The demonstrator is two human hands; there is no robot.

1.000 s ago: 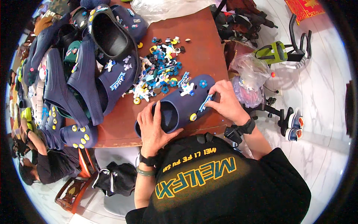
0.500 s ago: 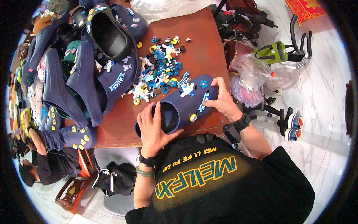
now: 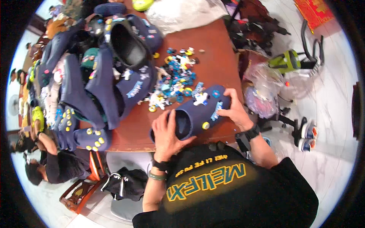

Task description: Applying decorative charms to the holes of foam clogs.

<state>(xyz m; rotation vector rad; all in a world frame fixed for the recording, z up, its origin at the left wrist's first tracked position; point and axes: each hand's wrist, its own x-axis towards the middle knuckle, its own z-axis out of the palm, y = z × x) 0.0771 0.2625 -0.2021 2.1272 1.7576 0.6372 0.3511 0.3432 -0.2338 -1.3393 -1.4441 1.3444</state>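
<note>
A navy clog (image 3: 192,116) lies tilted over the table's front edge, held between both hands. On its upper sit a blue flower charm (image 3: 216,93), a white figure charm (image 3: 200,99), two light-blue banner charms and a yellow round charm (image 3: 205,125). My left hand (image 3: 166,131) is closed round the heel end, thumb along the near side of the opening. My right hand (image 3: 236,112) grips the toe end, its thumb at the banner charm (image 3: 217,110). Just beyond the clog spreads a loose pile of small shoe charms (image 3: 176,76), blue, white and yellow.
More navy clogs (image 3: 102,83) are heaped on the left of the brown table (image 3: 218,45). A clear plastic bag (image 3: 182,15) lies at the far edge. On the right are a stuffed plastic bag (image 3: 262,91) and a green-black frame. Another person (image 3: 57,163) sits at left; a chair (image 3: 129,205) stands nearby.
The whole view has shifted, so everything appears further right and slightly lower. Both hands keep their hold on the clog, with no clear change in grip.
</note>
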